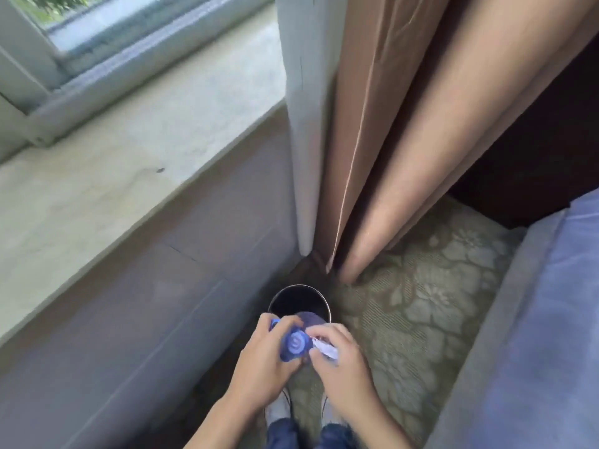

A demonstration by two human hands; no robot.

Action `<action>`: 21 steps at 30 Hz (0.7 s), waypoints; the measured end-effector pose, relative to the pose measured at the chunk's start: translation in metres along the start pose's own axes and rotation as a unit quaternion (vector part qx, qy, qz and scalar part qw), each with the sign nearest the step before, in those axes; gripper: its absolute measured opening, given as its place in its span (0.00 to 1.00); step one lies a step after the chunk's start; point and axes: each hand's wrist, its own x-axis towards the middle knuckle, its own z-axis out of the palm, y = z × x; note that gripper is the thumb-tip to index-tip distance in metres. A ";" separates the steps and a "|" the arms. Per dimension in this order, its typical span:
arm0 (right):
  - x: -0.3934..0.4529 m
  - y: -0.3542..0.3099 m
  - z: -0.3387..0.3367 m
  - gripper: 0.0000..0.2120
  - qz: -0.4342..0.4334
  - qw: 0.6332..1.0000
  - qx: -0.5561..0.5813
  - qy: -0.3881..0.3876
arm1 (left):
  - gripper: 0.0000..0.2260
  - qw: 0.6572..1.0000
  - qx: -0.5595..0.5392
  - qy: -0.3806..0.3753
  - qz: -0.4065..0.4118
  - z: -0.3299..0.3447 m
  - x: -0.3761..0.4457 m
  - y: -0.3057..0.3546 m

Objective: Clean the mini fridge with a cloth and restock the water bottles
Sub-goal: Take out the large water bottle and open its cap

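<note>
Over the dark bin (299,303), both hands pinch things: left hand (264,354) the blue bottle cap (294,345), light & slippery prob.; right hand (337,358) a white scrap (327,349).

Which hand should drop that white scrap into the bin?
Right, probably: the right hand already pinches the white scrap beside the bin, while the left hand grips the blue-capped bottle.
</note>
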 end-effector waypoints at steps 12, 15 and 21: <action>0.088 0.173 0.016 0.15 0.164 0.986 0.015 0.003 | 0.24 0.994 0.062 0.004 -0.092 0.104 0.146 -0.139; 0.099 0.195 0.020 0.14 0.195 0.981 0.007 -0.013 | 0.24 0.989 0.105 -0.041 -0.093 0.130 0.164 -0.153; 0.120 0.213 0.034 0.15 0.233 0.972 0.011 -0.013 | 0.41 0.976 0.128 -0.127 -0.122 0.156 0.179 -0.180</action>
